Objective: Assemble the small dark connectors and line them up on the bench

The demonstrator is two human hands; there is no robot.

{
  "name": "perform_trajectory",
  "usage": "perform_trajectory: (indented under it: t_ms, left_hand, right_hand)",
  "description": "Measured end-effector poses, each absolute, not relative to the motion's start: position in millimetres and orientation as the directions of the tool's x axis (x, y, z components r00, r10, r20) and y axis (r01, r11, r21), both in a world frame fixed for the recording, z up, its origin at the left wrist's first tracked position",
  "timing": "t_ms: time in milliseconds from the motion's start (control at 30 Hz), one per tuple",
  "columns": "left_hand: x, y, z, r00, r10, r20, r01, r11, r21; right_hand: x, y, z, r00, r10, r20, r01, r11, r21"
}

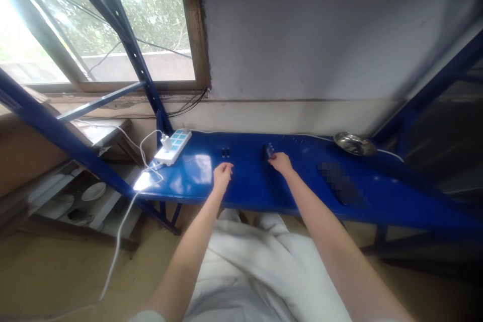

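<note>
My right hand (282, 162) pinches a small see-through plastic piece (269, 150), knobbly at the top, just above the blue tabletop (249, 181). Right beside that piece on its left is a small dark shape, too blurred to name. My left hand (223, 176) hovers over the front part of the table with its fingers drawn together; whether anything is between them I cannot make out. Beyond the left fingertips, two small dark cylinders (225, 153) with pale ends stand or lie side by side, apart from the hand.
A white power strip (174, 147) with a plugged-in charger and loose cable sits at the left end. Far right are a shiny metal bowl (354, 144) and a blurred-out dark object (341, 185). Tiny bits lie by the wall. Blue posts (141, 60) frame the table.
</note>
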State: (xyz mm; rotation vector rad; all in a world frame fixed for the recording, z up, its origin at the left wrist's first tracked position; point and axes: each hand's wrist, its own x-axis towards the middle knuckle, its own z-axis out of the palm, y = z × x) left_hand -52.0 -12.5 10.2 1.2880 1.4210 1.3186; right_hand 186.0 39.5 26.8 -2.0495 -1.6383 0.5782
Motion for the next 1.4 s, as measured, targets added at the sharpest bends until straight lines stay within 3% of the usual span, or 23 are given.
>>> perform_trajectory:
  t_ms: [400,567,633,700,767,900,1067,1400]
  left_hand:
    - [-51.2,-19.5,15.7,-0.154,0.981,0.120,0.210,-0.086,0.974]
    - [-52.2,-20.9,31.7,-0.038,0.929,0.369,0.471,-0.309,0.826]
    - [-54.0,-15.2,45.8,0.009,0.920,0.392,0.604,-0.318,0.731]
    - [-54.8,-6.6,60.8,0.047,0.945,0.323,0.728,-0.254,0.637]
    - [-53.1,2.6,72.2,0.124,0.982,0.143,0.835,-0.181,0.520]
    - [-42.2,16.7,76.8,0.165,0.984,-0.061,0.925,-0.133,0.355]
    - [-29.2,25.5,70.0,0.074,0.992,-0.101,0.941,-0.036,0.337]
    - [-25.2,32.3,56.7,-0.006,0.998,-0.057,0.944,0.024,0.328]
  right_hand:
    - [182.7,29.6,27.6,0.289,0.957,-0.003,0.782,-0.238,-0.576]
    - [191.4,30.8,24.3,0.279,0.960,-0.030,0.781,-0.245,-0.574]
    - [195.2,25.4,25.1,0.281,0.958,-0.051,0.754,-0.253,-0.606]
    - [196.5,15.6,26.8,0.297,0.953,-0.062,0.711,-0.264,-0.652]
    - [193.7,2.9,28.7,0.308,0.950,-0.051,0.660,-0.252,-0.708]
    - [176.7,-23.3,33.1,0.257,0.965,0.052,0.555,-0.103,-0.826]
    - [150.2,-44.8,46.5,0.152,0.981,0.120,0.433,0.043,-0.900]
    - [131.4,-54.9,71.5,0.076,0.987,0.143,0.387,0.103,-0.916]
